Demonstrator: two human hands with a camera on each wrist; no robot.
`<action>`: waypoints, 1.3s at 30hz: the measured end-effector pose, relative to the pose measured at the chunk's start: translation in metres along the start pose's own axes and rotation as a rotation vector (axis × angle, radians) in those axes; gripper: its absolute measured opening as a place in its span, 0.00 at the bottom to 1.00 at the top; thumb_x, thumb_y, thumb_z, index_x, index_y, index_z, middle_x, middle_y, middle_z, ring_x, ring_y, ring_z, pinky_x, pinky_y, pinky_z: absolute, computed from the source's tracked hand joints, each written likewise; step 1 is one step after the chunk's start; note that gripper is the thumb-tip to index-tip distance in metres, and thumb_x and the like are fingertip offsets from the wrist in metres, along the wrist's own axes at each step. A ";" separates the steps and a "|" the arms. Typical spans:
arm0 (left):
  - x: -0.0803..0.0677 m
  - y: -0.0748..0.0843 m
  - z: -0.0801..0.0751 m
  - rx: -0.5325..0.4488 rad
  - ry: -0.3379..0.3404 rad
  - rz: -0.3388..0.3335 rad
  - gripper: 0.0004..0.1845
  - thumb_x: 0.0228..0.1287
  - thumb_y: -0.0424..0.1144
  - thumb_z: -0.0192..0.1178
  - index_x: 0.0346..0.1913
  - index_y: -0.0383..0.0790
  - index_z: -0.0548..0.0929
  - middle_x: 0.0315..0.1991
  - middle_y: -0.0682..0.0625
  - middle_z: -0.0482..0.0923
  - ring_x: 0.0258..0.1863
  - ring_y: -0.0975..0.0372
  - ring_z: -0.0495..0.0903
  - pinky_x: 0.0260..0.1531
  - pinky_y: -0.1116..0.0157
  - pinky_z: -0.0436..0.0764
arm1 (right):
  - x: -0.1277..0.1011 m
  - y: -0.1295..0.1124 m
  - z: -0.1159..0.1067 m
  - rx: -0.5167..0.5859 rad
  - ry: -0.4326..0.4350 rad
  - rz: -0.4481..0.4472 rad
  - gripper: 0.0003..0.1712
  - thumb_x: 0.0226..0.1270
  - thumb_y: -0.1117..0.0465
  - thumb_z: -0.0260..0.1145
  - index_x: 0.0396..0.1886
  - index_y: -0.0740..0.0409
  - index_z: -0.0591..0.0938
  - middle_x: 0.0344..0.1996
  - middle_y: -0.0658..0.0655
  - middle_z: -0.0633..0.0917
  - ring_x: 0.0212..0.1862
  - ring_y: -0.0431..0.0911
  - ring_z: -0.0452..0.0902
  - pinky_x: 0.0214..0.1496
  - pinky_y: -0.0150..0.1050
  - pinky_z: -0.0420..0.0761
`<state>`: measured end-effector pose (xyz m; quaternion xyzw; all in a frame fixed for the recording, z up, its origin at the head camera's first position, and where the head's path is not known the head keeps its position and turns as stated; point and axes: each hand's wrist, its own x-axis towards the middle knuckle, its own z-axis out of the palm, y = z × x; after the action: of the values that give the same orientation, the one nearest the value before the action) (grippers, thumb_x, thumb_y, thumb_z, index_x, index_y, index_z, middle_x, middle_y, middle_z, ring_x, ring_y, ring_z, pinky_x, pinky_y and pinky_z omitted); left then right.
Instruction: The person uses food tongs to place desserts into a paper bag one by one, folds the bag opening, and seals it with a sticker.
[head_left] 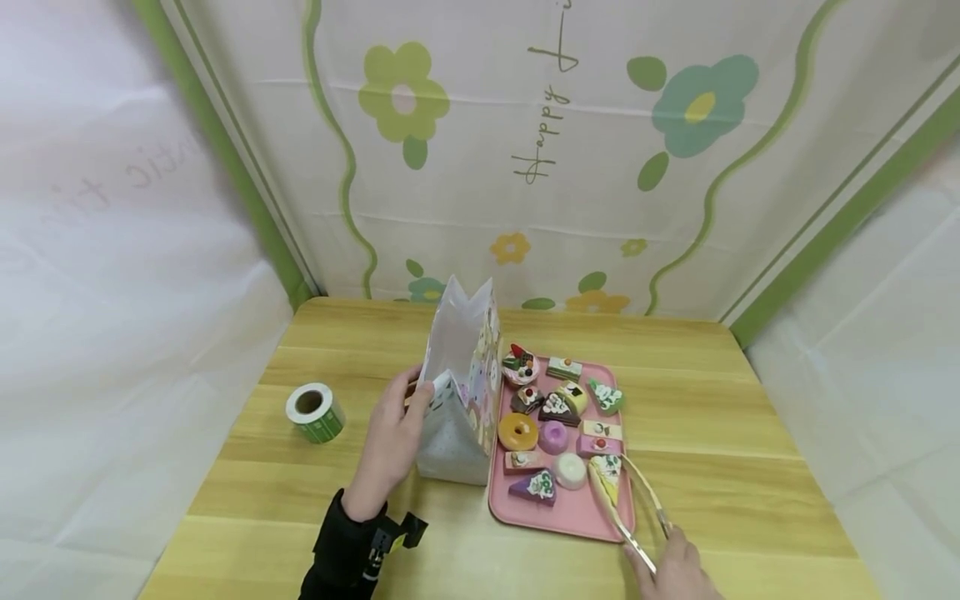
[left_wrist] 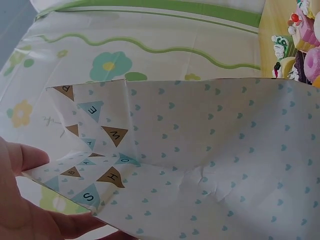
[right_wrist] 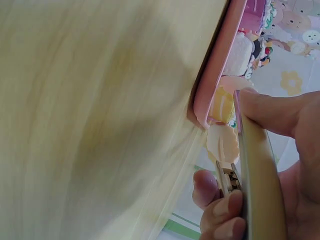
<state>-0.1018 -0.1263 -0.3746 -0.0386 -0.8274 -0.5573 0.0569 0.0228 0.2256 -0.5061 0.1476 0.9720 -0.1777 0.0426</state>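
Left of the pink tray, your left hand pinches the rim of an upright, open, blue-hearted paper bag. Your right hand grips golden tongs, their arms flanking a yellow, white-topped cake wedge on that tray.

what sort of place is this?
Probably a small cloth-walled booth for tabletop work, not a real bakery: a flower-printed curtain hangs directly behind a wooden table, and the pink tray there holds what look like toy cakes.
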 end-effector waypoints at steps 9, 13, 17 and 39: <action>-0.003 0.001 -0.001 -0.017 -0.018 0.022 0.27 0.66 0.56 0.41 0.61 0.45 0.65 0.55 0.48 0.67 0.51 0.58 0.68 0.45 0.55 0.72 | -0.008 -0.004 0.010 0.010 0.157 0.014 0.48 0.53 0.35 0.58 0.52 0.76 0.61 0.29 0.72 0.72 0.19 0.60 0.71 0.16 0.47 0.70; -0.003 0.001 0.002 -0.010 -0.009 0.021 0.26 0.66 0.57 0.41 0.61 0.45 0.66 0.54 0.50 0.67 0.51 0.60 0.68 0.45 0.56 0.72 | -0.010 -0.004 0.012 0.025 0.180 0.027 0.46 0.53 0.37 0.59 0.50 0.76 0.62 0.27 0.71 0.71 0.18 0.58 0.70 0.16 0.47 0.70; -0.002 0.000 0.004 -0.013 -0.016 0.030 0.26 0.66 0.56 0.41 0.61 0.45 0.66 0.54 0.50 0.67 0.52 0.59 0.68 0.45 0.56 0.72 | -0.010 -0.002 0.010 0.025 0.129 0.044 0.49 0.53 0.34 0.57 0.51 0.77 0.61 0.30 0.73 0.72 0.20 0.61 0.72 0.17 0.49 0.71; -0.002 0.001 0.005 0.020 0.006 0.037 0.26 0.67 0.55 0.40 0.61 0.42 0.65 0.54 0.47 0.68 0.52 0.57 0.68 0.44 0.54 0.72 | -0.004 -0.003 0.001 -0.018 -0.020 -0.021 0.48 0.58 0.33 0.49 0.52 0.77 0.61 0.32 0.68 0.74 0.23 0.57 0.74 0.18 0.47 0.70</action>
<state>-0.1003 -0.1208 -0.3759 -0.0515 -0.8321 -0.5478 0.0698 0.0254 0.2222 -0.5052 0.1354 0.9745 -0.1710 0.0518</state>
